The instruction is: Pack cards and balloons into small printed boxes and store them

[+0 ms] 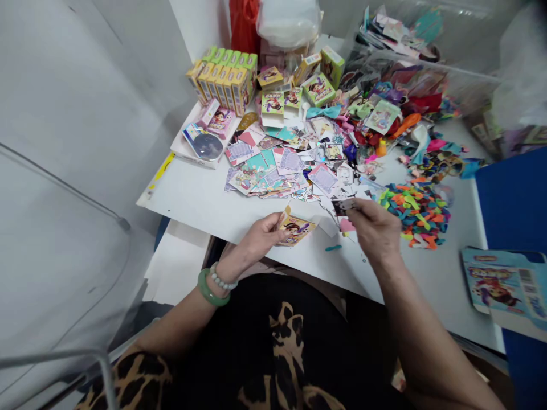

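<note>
A small yellow box (294, 229) with a cartoon girl on its front is held in my left hand (265, 236), thumb across its face and its top flap up. My right hand (376, 228) is to the right of it, fingers pinched on a small dark card (343, 206) above the near edge of the pile. Beyond both hands spreads a heap of cards and stickers (290, 162). A teal balloon (333, 247) lies on the table between my hands, near the front edge.
Yellow and green boxes (231, 80) stand in rows at the back left, beside a white tray (194, 154). Colourful balloons (416, 213) are heaped at the right. A flattened blue box (499, 285) lies at the far right. A clear bin (461, 77) stands behind.
</note>
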### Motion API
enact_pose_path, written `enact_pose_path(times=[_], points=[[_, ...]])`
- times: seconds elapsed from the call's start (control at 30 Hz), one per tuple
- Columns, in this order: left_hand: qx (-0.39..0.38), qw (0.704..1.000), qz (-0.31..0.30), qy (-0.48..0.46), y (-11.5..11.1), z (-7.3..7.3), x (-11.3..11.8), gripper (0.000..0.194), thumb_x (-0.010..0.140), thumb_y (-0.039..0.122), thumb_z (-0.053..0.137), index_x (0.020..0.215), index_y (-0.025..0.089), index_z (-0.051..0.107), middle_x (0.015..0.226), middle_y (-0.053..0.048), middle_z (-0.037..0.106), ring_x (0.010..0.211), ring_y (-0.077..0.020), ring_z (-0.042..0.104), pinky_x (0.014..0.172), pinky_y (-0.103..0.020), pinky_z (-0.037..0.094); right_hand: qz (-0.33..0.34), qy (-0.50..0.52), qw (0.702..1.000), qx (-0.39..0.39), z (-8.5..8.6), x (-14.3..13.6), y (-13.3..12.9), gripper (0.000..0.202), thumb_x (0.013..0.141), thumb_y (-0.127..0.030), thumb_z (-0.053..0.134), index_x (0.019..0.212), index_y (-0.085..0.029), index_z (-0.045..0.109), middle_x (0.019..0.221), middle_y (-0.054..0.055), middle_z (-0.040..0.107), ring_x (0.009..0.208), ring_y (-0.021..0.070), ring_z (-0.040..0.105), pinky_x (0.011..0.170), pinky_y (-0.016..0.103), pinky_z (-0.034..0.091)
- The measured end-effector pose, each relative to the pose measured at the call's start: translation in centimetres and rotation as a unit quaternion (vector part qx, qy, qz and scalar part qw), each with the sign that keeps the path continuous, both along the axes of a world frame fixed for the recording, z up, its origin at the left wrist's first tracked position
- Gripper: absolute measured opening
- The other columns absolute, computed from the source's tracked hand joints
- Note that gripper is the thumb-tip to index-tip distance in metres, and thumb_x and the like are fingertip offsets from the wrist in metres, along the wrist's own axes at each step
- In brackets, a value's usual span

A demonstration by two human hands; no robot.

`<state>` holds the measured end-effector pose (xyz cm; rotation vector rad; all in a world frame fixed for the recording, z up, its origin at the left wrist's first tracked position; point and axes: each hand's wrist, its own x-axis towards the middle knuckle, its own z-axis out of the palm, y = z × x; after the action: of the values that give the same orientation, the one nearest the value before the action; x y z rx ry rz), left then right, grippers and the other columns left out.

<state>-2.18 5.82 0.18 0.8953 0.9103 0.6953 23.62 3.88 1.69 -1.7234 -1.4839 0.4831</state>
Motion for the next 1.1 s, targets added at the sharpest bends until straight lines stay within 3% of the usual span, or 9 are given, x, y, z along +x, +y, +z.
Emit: enact_pose_path(times=[0.1,0.2,0.3,0.43,0.6,0.77,0.87,1.0,1.1], points=[[0.002,1.000,-0.009,-0.014,-0.3,0.5,0.7,0.048,0.071,0.044,0.088,0.104,0.016,0.069,0.105,-0.005,0.075,0.096,-0.0213,0.069,0.088,-0.033,0.056,0.014,0.060,0.998,0.033,2.3,-0.8,-0.7,0.021,0.092,-0.042,0.065,0.107,-0.028,0.072,0.082,0.001,0.070,0.066,0.0209,0.064,0.063,0.037,0.055],[0.006,0.999,-0.036,0.006,-0.9,1.2,1.3,0.046,0.072,0.040,0.084,0.110,0.017,0.069,0.106,-0.005,0.075,0.095,-0.0222,0.069,0.086,-0.033,0.056,0.120,-0.088,0.987,0.055,3.9,-2.5,-1.5,0.022,0.099,-0.028,0.052,0.103,-0.028,0.074,0.087,0.005,0.072,0.080,0.0220,0.066,0.073,0.036,0.053],[0.022,0.995,-0.082,0.044,-1.5,1.9,1.6,0.039,0.074,0.032,0.079,0.110,0.018,0.072,0.102,-0.003,0.076,0.095,-0.0226,0.069,0.087,-0.033,0.055,0.218,-0.227,0.948,0.036,4.4,-3.9,-2.3,0.026,0.096,-0.014,0.049,0.098,-0.024,0.073,0.079,0.006,0.068,0.077,0.0212,0.062,0.072,0.033,0.047],[0.009,0.990,-0.137,0.038,-1.7,2.0,1.8,0.039,0.075,0.030,0.080,0.111,0.017,0.073,0.106,-0.004,0.078,0.101,-0.0250,0.070,0.090,-0.035,0.056,0.257,-0.217,0.939,0.074,4.3,-4.2,-3.4,0.021,0.100,-0.016,0.052,0.091,-0.021,0.070,0.089,0.009,0.070,0.082,0.0215,0.062,0.075,0.034,0.047],[-0.030,0.993,-0.114,-0.020,-1.8,1.5,2.8,0.048,0.076,0.038,0.087,0.116,0.017,0.073,0.115,-0.007,0.078,0.106,-0.0260,0.072,0.094,-0.037,0.058,0.161,-0.103,0.975,0.110,3.1,-0.2,-3.9,0.023,0.103,-0.026,0.052,0.110,-0.026,0.074,0.130,0.010,0.069,0.114,0.0242,0.064,0.099,0.041,0.053],[-0.040,0.998,-0.053,-0.010,-1.5,0.6,3.7,0.058,0.070,0.041,0.093,0.119,0.017,0.073,0.118,-0.009,0.079,0.107,-0.0272,0.074,0.096,-0.040,0.060,-0.097,-0.217,0.966,-0.103,-1.2,6.5,-2.2,0.034,0.095,-0.016,0.047,0.112,-0.021,0.076,0.120,0.017,0.072,0.114,0.0348,0.062,0.101,0.054,0.052],[-0.042,0.997,-0.064,-0.005,-1.4,0.5,3.9,0.055,0.071,0.041,0.093,0.117,0.017,0.075,0.117,-0.009,0.080,0.106,-0.0275,0.074,0.096,-0.040,0.061,-0.079,-0.262,0.945,-0.179,-3.3,8.0,-2.8,0.033,0.091,-0.012,0.046,0.102,-0.017,0.077,0.114,0.019,0.071,0.111,0.0350,0.062,0.096,0.050,0.053],[-0.036,0.997,-0.066,0.005,-1.1,0.7,3.8,0.047,0.072,0.037,0.091,0.112,0.016,0.075,0.114,-0.008,0.080,0.103,-0.0257,0.074,0.095,-0.039,0.060,0.006,-0.171,0.976,-0.135,-3.5,9.1,-6.5,0.023,0.092,-0.026,0.053,0.090,-0.023,0.076,0.105,0.011,0.071,0.104,0.0278,0.066,0.089,0.038,0.054],[-0.042,0.997,-0.064,0.015,-0.8,0.9,3.8,0.045,0.074,0.034,0.089,0.113,0.017,0.074,0.114,-0.007,0.080,0.101,-0.0241,0.075,0.094,-0.038,0.061,-0.065,-0.108,0.984,-0.127,-3.0,10.8,-9.3,0.025,0.086,-0.034,0.058,0.097,-0.023,0.076,0.107,0.010,0.072,0.096,0.0262,0.068,0.086,0.039,0.055]])
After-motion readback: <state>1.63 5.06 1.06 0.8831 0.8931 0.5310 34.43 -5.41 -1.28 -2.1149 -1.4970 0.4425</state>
